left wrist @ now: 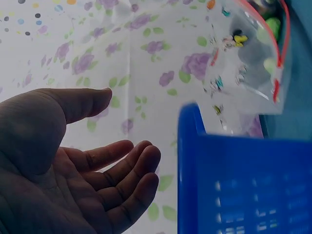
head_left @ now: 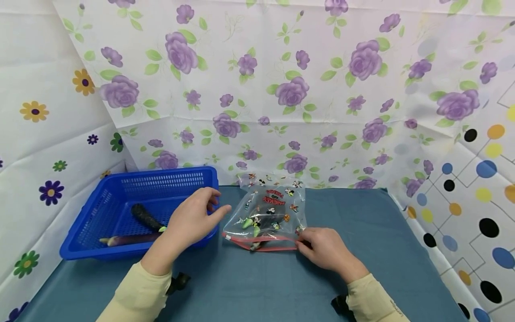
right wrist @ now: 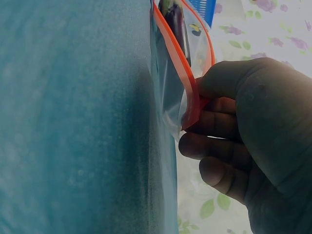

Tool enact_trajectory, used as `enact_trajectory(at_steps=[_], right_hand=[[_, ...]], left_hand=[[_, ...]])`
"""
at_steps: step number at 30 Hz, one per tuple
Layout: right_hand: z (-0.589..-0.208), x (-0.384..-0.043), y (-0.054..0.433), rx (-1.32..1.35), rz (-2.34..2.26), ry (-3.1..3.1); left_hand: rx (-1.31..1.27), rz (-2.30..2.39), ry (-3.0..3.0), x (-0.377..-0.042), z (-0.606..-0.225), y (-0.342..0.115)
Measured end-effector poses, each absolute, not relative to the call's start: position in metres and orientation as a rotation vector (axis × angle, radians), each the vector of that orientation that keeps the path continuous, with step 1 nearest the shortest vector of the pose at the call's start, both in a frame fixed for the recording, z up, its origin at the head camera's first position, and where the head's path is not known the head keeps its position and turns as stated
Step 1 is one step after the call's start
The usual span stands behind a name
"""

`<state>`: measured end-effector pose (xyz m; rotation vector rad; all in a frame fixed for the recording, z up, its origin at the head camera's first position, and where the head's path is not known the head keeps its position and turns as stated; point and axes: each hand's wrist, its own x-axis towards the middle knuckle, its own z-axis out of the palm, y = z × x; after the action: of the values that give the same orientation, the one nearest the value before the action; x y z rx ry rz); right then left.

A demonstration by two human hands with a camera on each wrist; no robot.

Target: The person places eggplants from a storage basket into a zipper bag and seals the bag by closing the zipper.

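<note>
A clear zip bag (head_left: 277,219) with cartoon prints and a red zip edge lies on the table, its mouth parted toward me. Inside show green ends and a dark purple eggplant (right wrist: 176,29). My right hand (head_left: 323,248) pinches the right corner of the zip edge between thumb and fingers. Over the right side of a blue basket (head_left: 80,228) hovers my left hand (head_left: 193,217), its thumb apart from loosely bent fingers and nothing in it. In the basket are a dark, rough-skinned long vegetable (head_left: 145,217) and a slim purple vegetable (head_left: 130,239) with a pale tip, partly hidden by my left wrist.
Blue-green cloth (head_left: 257,286) covers the table. Behind it hangs a flower-print sheet (head_left: 257,134), with more printed sheets at the left and right sides. The basket stands at the left, with its raised rim close to the bag.
</note>
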<state>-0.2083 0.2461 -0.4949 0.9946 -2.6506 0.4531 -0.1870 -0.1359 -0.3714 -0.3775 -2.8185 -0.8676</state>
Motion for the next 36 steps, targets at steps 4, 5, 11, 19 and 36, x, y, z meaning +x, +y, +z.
enact_trajectory(at_steps=[4,5,11,19,36], right_hand=[[-0.495,-0.208,0.246,0.994,0.456,-2.652],[-0.495,-0.208,0.246,0.994,0.457,-2.652],[-0.494,-0.208,0.246,0.994,0.461,-2.65],[-0.494,-0.208,0.246,0.995,0.47,-2.652],[-0.495,-0.208,0.246,0.99,0.465,-2.665]], left_hand=[[-0.359,-0.816,-2.853,-0.189,-0.368,-0.146],[-0.353,-0.805,-2.861,-0.19,-0.366,-0.149],[-0.298,-0.743,-2.927,-0.194,-0.356,-0.164],[-0.326,-0.634,-2.955,-0.2,-0.351,-0.184],[-0.605,-0.418,-3.132,-0.226,-0.346,-0.223]])
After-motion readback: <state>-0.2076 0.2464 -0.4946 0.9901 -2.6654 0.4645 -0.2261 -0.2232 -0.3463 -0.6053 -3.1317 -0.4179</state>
